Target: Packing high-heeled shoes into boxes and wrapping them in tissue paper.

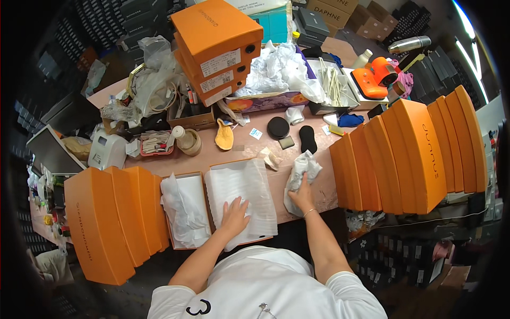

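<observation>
My left hand (234, 218) lies with its fingers spread on a white foam sheet (239, 186). That sheet covers an open orange shoebox, whose rim shows only at the edges. Against the box's left side is a second open part, a shoebox lid or tray (186, 183), with crumpled white tissue paper (183, 212) in it. To the right, my right hand (303, 196) grips a bundle wrapped in crumpled white paper (300, 173) at the table's front edge. What is inside the wrapping is hidden. A small crumpled cream paper piece (270, 158) rests between the sheet and the bundle.
Orange shoeboxes stand in rows at left (101, 223) and right (414, 154). More orange boxes (218, 32) are stacked at the back, beside a carton of white tissue (276, 66). Black round pad (278, 128), black oval pad (307, 139), yellow cloth (224, 135) and pump bottle (183, 137) sit mid-table.
</observation>
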The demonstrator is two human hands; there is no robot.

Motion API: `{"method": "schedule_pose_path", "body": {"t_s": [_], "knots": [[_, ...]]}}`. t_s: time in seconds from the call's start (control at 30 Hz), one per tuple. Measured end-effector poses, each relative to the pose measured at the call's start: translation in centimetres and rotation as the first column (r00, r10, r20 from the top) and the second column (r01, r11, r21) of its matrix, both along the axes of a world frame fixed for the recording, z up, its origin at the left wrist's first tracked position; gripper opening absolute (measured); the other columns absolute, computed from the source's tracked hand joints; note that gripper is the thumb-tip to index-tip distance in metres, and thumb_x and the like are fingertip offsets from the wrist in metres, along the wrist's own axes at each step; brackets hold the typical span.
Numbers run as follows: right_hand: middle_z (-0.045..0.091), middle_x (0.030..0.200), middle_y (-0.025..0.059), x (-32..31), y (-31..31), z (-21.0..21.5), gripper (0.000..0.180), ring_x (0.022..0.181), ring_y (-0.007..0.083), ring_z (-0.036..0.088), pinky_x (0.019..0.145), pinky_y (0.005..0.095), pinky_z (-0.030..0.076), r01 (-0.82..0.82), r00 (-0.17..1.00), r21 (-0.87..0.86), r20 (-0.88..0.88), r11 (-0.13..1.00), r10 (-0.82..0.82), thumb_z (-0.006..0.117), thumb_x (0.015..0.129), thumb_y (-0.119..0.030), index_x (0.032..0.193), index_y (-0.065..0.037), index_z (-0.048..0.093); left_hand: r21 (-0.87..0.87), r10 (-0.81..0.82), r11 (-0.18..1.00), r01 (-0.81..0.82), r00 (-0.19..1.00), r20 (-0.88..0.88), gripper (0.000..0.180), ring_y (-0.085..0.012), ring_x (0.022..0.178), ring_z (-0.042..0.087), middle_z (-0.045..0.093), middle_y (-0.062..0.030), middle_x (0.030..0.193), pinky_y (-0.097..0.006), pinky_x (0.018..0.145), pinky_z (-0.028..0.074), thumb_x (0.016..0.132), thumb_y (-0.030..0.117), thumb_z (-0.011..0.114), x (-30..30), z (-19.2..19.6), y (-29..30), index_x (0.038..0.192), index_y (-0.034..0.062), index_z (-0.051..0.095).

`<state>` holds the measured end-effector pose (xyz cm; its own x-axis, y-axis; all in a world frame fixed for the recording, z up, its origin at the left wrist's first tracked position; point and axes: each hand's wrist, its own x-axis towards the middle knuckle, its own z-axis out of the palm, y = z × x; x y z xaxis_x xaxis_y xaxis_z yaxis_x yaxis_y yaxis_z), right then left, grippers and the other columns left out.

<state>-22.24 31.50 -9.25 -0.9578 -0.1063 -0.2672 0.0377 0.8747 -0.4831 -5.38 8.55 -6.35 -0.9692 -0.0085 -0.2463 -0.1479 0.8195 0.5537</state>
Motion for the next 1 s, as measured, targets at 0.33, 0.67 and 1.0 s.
{"method": "schedule_pose_path", "body": {"t_s": [0.33,0.67,1.0], "knots": [[0.063,0.108,0.0137,5.8,-6.0,15.7,0.058,0.094,0.0225,0.063,0.084,0.0353,0.052,0.455,0.809,-0.886,0.453,0.088,0.376,0.062,0.078,-0.036,0.12,0.003,0.053,0.529,-0.3,-0.691,-0.493,0.861,0.411,0.075,-0.032,0.13,0.041,0.039,-0.0126,0.142,-0.058,0.105,0.034,0.089,0.061,0.051,1.1,8.7,4.3,0.146,0.0171,0.029],[0.062,0.092,0.0032,8.1,-9.0,19.9,0.039,0.081,0.0076,0.058,0.072,0.0236,0.049,-0.122,0.906,-0.888,0.083,0.443,0.415,0.064,0.091,-0.02,0.12,0.004,0.053,0.983,0.63,-0.095,-0.156,0.755,0.18,0.043,-0.0147,0.107,0.057,0.061,-0.0062,0.117,-0.03,0.095,0.045,0.088,0.003,0.064,5.6,7.6,-1.6,0.129,0.0014,0.051],[0.053,0.077,0.0046,8.1,-12.3,13.5,0.026,0.065,0.0122,0.052,0.059,0.0303,0.044,-0.243,0.955,-0.649,-0.027,0.721,0.297,0.069,0.084,-0.015,0.1,0.0,0.056,0.893,0.618,-0.413,-0.177,0.666,0.417,0.041,-0.0199,0.105,0.06,0.063,-0.0076,0.113,-0.037,0.095,0.047,0.083,-0.007,0.051,6.5,3.9,-1.2,0.122,0.0049,0.056]]}}
